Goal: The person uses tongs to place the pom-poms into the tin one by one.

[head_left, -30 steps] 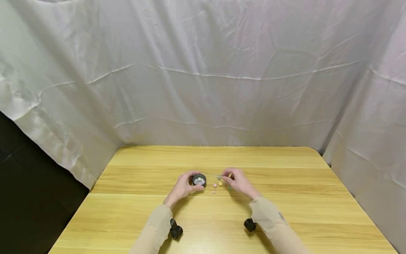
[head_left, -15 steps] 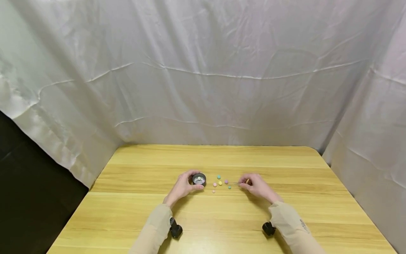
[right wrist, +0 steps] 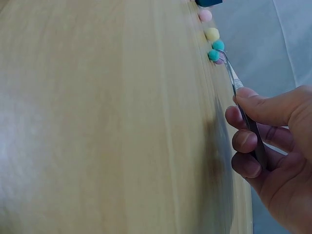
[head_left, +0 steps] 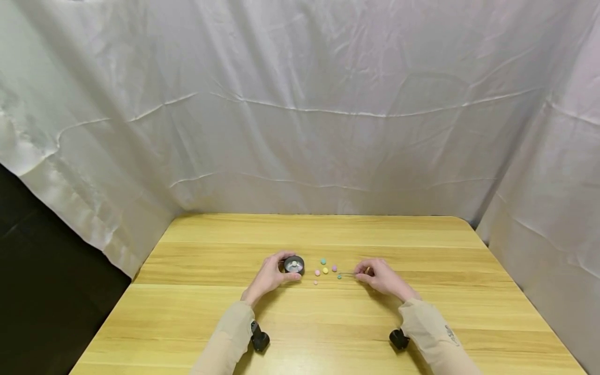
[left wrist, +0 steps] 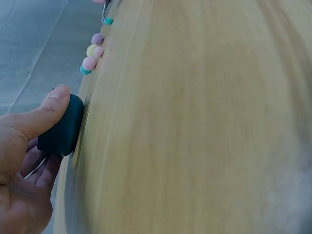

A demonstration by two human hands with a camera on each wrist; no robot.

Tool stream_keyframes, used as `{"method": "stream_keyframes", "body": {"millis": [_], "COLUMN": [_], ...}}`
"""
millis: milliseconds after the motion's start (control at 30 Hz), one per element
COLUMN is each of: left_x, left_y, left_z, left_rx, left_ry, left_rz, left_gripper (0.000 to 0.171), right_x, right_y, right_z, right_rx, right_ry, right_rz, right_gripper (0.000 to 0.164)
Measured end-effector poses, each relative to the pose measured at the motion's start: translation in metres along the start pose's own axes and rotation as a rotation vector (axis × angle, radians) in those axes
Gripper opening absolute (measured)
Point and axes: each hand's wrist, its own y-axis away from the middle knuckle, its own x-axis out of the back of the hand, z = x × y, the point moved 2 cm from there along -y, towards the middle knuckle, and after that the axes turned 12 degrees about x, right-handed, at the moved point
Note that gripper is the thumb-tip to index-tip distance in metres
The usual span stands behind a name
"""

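Note:
My left hand [head_left: 268, 277] grips a small round dark dish [left wrist: 63, 126] between thumb and fingers on the table. Inside it, in the head view, lies a pale ball [head_left: 294, 264] on a lighter bottom. My right hand [head_left: 383, 277] pinches metal tweezers [right wrist: 236, 78] with bent tips, the handle end lying back against the palm. The tweezer tips are right at a small green ball [right wrist: 213, 55]. Between the hands lie several other soft little balls: a teal ball [head_left: 323, 261], a yellow ball [head_left: 325, 271], a purple ball [head_left: 334, 269] and two pink ones.
Both hands work over a wood-grain table [head_left: 309, 333]. Pale grey curtains [head_left: 300, 146] hang behind it and at the sides, with a black panel [head_left: 51, 291] at the left. A black camera [head_left: 399, 339] sits at each wrist.
My right hand has moved right with the tweezers, away from the dish, then slightly nearer to me, its tips shifting from beside the purple ball to the small green one. My left hand stays put.

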Motion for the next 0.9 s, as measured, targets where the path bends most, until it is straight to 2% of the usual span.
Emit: {"method": "stream_keyframes", "body": {"millis": [467,700,900], "left_x": [0.0009,0.0011,0.0015], "left_y": [0.0008,0.0004,0.0004], "left_z": [0.0007,0.0006,0.0007], "left_rx": [0.009,0.033,0.018], "left_ry": [-0.016,0.010,0.013], "left_rz": [-0.016,-0.013,-0.011], "left_gripper": [0.062,0.062,0.062], "right_x": [-0.0012,-0.0014,-0.0014], "right_y": [0.0006,0.0003,-0.0011], "right_z": [0.0023,0.0047,0.0020], "right_rx": [0.009,0.013,0.016], "right_ry": [-0.008,0.014,0.039], "right_rz": [-0.002,0.006,0.019], "right_gripper": [0.007,0.006,0.007]}}
